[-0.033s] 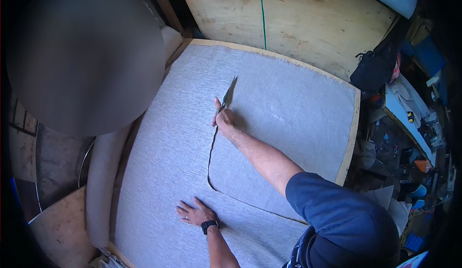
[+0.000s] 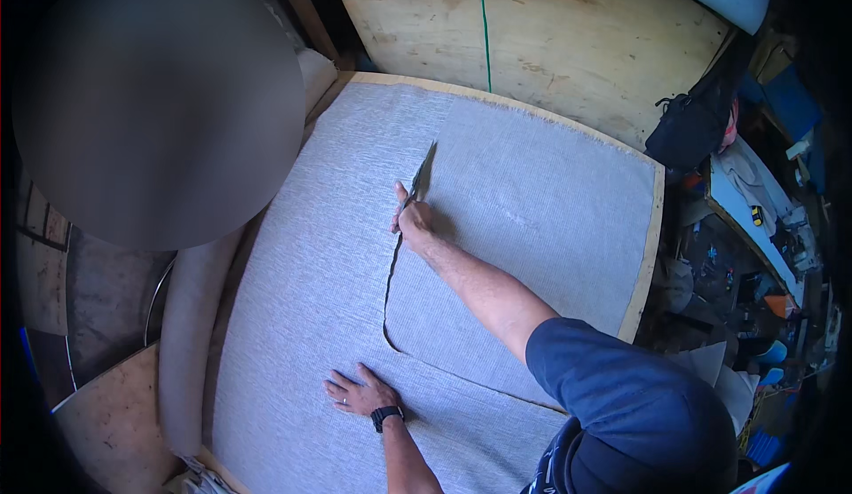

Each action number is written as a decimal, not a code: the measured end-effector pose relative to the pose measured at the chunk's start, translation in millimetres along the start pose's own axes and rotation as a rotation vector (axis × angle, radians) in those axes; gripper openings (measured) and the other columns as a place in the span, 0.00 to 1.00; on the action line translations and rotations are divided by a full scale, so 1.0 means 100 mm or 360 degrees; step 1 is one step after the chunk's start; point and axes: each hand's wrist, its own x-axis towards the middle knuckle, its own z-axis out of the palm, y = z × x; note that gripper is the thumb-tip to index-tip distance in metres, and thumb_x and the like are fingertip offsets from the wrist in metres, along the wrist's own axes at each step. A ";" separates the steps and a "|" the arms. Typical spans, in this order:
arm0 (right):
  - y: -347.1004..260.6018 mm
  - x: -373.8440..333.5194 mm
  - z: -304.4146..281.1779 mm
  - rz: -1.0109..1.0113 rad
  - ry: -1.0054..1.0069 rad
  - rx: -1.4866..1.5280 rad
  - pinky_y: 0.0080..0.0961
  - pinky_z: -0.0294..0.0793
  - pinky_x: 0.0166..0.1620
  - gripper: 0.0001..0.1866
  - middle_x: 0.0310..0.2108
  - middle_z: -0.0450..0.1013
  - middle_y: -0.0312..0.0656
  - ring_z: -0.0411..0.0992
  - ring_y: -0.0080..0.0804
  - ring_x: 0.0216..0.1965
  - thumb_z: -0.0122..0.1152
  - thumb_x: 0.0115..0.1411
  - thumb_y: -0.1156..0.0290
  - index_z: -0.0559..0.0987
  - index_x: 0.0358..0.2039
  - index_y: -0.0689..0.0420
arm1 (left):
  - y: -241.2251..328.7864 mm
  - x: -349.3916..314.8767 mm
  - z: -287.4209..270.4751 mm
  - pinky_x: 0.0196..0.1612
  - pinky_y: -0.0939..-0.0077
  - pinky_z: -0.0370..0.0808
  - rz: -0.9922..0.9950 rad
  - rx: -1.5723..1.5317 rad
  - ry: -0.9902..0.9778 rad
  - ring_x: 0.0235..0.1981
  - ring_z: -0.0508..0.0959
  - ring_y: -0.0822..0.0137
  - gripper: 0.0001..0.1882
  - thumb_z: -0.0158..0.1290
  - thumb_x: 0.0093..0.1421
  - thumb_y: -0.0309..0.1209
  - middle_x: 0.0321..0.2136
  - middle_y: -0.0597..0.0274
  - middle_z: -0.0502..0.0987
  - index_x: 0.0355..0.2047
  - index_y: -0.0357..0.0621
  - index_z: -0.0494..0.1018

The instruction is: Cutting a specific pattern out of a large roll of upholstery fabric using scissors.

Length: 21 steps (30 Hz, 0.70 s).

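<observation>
A large sheet of grey woven fabric [image 2: 293, 254] covers the table, with a dark cut line curving through its middle. My right hand [image 2: 414, 221] is closed round the handles of a pair of scissors [image 2: 424, 167], its blades pointing away from me along the seam between two shades of cloth. Behind that hand runs the cut, bending right toward my body. My left hand [image 2: 362, 396], with a ring and a black wristwatch [image 2: 385, 416], lies flat on the fabric left of the cut, fingers spread.
The table's wooden edge [image 2: 659, 201] shows along the far and right sides. Behind it stands a plywood board [image 2: 586, 59] with a green cord [image 2: 485, 23]. A black bag [image 2: 688, 130] hangs at the right, above a cluttered bench [image 2: 754, 219]. Fabric rolls [image 2: 186, 352] lean along the left.
</observation>
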 end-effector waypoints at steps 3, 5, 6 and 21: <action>0.02 0.05 -0.02 -0.0096 0.0148 0.0268 0.26 0.65 0.14 0.34 0.14 0.67 0.37 0.69 0.27 0.13 0.55 0.59 0.33 0.70 0.20 0.56 | 0.06 -0.04 -0.01 0.73 0.51 0.36 0.0007 -0.0016 -0.0036 0.72 0.45 0.54 0.39 0.43 0.66 0.55 0.70 0.48 0.48 0.69 0.45 0.52; 0.00 -0.05 0.00 -0.0080 0.0100 0.0204 0.26 0.64 0.13 0.35 0.14 0.68 0.37 0.69 0.26 0.14 0.54 0.58 0.31 0.70 0.20 0.55 | 0.00 -0.01 -0.01 0.73 0.51 0.35 0.0002 0.0011 -0.0035 0.73 0.45 0.54 0.40 0.43 0.66 0.56 0.71 0.48 0.48 0.69 0.45 0.52; -0.04 -0.10 0.02 -0.0075 0.0089 0.0202 0.26 0.64 0.13 0.35 0.14 0.68 0.37 0.69 0.26 0.14 0.54 0.58 0.31 0.70 0.20 0.55 | -0.02 0.00 -0.03 0.73 0.51 0.35 -0.0008 0.0015 -0.0030 0.73 0.45 0.54 0.40 0.43 0.66 0.56 0.71 0.48 0.48 0.69 0.45 0.52; -0.16 0.13 -0.05 -0.0045 0.0128 0.0168 0.26 0.63 0.12 0.35 0.13 0.68 0.38 0.70 0.27 0.13 0.58 0.56 0.31 0.71 0.20 0.56 | 0.04 -0.02 -0.04 0.73 0.52 0.35 -0.0027 0.0033 -0.0068 0.73 0.44 0.54 0.38 0.42 0.67 0.54 0.71 0.49 0.46 0.70 0.45 0.51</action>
